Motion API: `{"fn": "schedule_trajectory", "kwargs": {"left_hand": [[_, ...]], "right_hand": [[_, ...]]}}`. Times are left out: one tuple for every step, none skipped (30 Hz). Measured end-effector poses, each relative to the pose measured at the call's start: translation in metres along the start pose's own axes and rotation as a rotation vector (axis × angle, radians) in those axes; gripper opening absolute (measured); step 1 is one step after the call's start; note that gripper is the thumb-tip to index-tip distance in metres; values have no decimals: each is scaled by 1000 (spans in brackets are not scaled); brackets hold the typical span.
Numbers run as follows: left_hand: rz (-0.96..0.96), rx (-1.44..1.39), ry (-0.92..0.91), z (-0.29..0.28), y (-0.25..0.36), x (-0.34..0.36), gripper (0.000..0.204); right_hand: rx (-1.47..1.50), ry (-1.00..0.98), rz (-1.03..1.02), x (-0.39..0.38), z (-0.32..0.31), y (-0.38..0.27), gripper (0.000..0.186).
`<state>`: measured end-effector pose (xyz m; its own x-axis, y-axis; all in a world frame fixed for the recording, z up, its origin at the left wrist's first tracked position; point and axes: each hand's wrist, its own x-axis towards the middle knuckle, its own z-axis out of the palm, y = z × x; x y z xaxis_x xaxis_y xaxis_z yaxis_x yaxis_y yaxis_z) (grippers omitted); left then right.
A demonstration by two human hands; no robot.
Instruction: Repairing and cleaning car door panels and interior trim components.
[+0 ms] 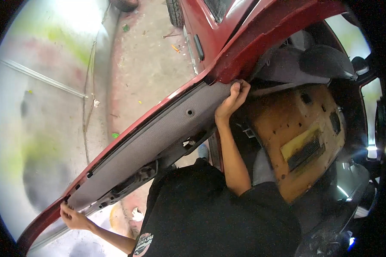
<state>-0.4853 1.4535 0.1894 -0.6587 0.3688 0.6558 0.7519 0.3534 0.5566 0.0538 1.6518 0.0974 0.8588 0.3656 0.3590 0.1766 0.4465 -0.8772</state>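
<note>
A long grey door trim panel (171,122) lies along the inner side of an open red car door (133,122). It has a small round hole with a dark rim toward its right end. My left hand (74,217) pinches the panel's lower left end, close to the red door edge. At the upper right end my right hand (233,100) is closed over the panel's corner, next to the red door frame (240,64). Some of the fingertips of both hands are hidden. Below the panel runs the dark lower part of the door (135,175), with openings in it.
Inside the car to my right, a brown board (283,124) with cut-outs and a yellow patch leans near grey seats (287,64). A paint-marked pale wall (43,115) stands left. On the concrete floor (146,55) lie small scraps; a tire (174,13) is at the top.
</note>
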Motion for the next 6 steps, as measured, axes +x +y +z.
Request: {"fn": "schedule_trajectory", "kwargs": {"left_hand": [[-68,127,159,-2,-25,-6,33],[-141,279,314,-3,-49,-12,35],[-288,205,275,0,-71,-17,47],[-401,24,227,9,-89,-18,54],[-602,-155,186,13,-105,-19,62],[-671,-455,136,21,-119,-23,80]], "right_hand": [[4,-2,12,1,0,2,37],[1,-7,12,0,0,4,39],[-4,-11,22,-1,-2,5,42],[3,-23,19,-1,-3,7,43],[10,-33,24,0,-4,8,43],[15,-42,32,0,-5,9,44]]}}
